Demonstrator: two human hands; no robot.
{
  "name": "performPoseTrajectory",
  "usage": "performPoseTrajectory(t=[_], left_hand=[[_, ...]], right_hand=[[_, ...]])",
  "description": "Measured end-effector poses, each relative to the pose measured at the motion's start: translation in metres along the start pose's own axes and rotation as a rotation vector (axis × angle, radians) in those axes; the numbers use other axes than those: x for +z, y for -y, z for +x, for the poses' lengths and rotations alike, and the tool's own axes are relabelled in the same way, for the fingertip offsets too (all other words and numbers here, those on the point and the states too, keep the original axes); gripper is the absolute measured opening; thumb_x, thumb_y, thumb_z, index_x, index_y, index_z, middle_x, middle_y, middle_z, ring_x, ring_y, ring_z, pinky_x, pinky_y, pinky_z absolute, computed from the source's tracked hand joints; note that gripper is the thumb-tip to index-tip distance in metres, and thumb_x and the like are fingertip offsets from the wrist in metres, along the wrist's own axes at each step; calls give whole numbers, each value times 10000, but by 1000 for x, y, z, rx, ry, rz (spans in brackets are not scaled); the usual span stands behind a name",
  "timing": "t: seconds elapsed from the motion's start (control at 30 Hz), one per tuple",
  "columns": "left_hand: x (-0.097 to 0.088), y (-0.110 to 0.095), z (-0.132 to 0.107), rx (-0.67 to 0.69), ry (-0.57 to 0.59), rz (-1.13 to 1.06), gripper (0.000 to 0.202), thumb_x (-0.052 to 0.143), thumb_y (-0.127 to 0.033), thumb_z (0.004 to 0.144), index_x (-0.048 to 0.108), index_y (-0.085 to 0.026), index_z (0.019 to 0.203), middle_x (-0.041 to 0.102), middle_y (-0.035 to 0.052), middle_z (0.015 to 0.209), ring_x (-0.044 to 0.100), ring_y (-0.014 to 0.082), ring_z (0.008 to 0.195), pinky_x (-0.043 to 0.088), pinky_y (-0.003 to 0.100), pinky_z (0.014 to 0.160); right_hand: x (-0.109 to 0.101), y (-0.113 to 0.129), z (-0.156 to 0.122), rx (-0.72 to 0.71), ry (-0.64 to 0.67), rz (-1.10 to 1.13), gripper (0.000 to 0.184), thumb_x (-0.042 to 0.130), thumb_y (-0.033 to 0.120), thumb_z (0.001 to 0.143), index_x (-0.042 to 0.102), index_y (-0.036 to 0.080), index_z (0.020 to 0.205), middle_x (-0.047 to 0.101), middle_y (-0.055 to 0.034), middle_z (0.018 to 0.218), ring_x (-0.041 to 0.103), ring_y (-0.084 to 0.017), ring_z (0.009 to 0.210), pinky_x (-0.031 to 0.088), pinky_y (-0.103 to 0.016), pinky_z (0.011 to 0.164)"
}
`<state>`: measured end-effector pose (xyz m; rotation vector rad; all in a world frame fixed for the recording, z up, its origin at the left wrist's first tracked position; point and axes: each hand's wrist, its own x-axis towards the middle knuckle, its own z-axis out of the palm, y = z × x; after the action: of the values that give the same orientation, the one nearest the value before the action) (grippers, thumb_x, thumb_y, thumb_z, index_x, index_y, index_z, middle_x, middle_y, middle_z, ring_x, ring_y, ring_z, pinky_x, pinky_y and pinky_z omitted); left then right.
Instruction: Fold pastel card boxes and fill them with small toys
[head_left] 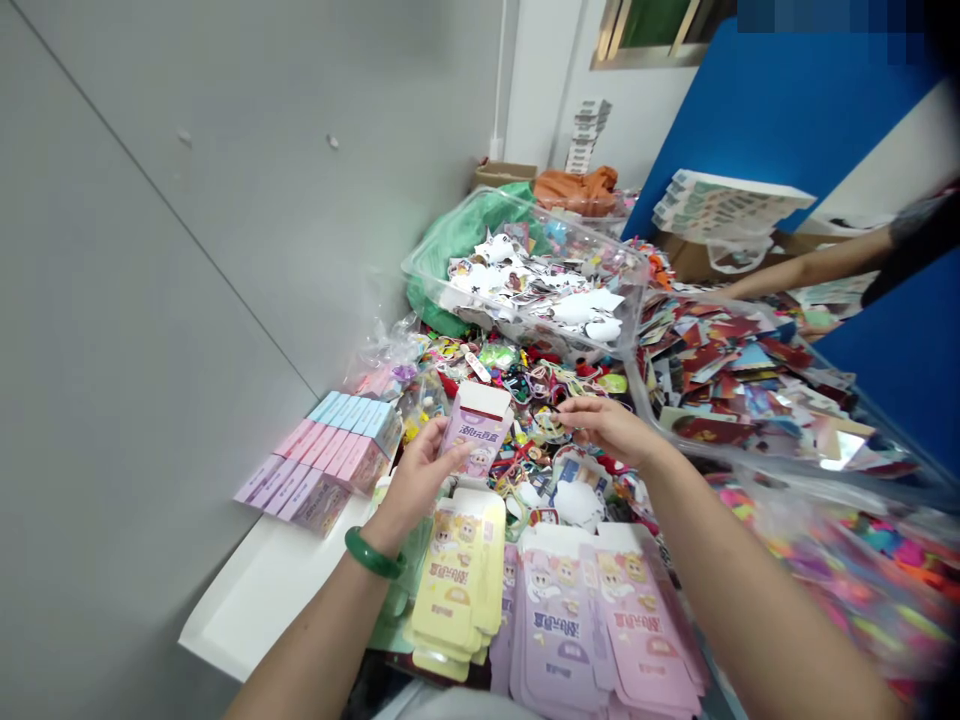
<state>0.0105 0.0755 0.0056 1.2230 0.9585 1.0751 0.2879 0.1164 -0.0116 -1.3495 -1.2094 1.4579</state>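
Note:
My left hand (427, 470), with a green bangle (373, 553) on its wrist, is closed around a small purple cardboard box (480, 425) whose top flap stands up. To its right, my right hand (604, 425) has its fingertips pinched over a heap of small colourful trinkets (525, 385). Something thin and dark shows at those fingertips, too small to name. Below the hands lie stacks of flattened cartons: yellow cartons (454, 570), purple cartons (559, 610) and pink cartons (637, 610).
Filled boxes (322, 450) in blue, pink and purple stand in rows on a white tray (277, 580) by the grey wall. Behind the heap is a clear bin (637, 300) of white cut-outs. Red cards (720, 370) fill another bin, and another person's arm (817, 265) reaches in at the right.

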Motion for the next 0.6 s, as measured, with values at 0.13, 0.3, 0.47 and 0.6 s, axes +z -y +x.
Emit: performPoseTrajectory(t=[0.13, 0.3, 0.47, 0.6], left_hand=[[3, 1, 1, -23, 12, 2, 338, 723, -301, 784, 593, -184, 1073, 702, 57, 1102, 645, 199, 1008, 499, 335, 893], [3, 9, 6, -58, 28, 57, 326, 737, -327, 764, 604, -189, 1027, 704, 37, 1009, 651, 186, 902, 508, 313, 802], [7, 14, 8, -63, 134, 125, 311, 735, -312, 766, 623, -188, 1028, 680, 51, 1031, 628, 194, 935, 497, 322, 825], [19, 14, 3, -77, 251, 84, 346, 730, -322, 775, 619, -200, 1078, 670, 62, 1074, 622, 205, 980, 483, 345, 867]], right_hand=[[-3, 5, -6, 0, 0, 70, 415, 844, 435, 493, 627, 185, 743, 602, 12, 683, 484, -85, 546, 365, -229, 492], [-1, 23, -20, -25, 25, 100, 408, 857, 431, 525, 634, 174, 749, 601, 19, 676, 471, -70, 519, 365, -219, 488], [2, 51, -41, -153, 84, -56, 331, 791, 450, 648, 657, 182, 789, 604, 9, 687, 477, -82, 534, 363, -231, 495], [14, 64, -56, -259, 135, -399, 223, 660, 417, 781, 686, 198, 813, 603, 12, 646, 488, -102, 539, 372, -238, 508]])
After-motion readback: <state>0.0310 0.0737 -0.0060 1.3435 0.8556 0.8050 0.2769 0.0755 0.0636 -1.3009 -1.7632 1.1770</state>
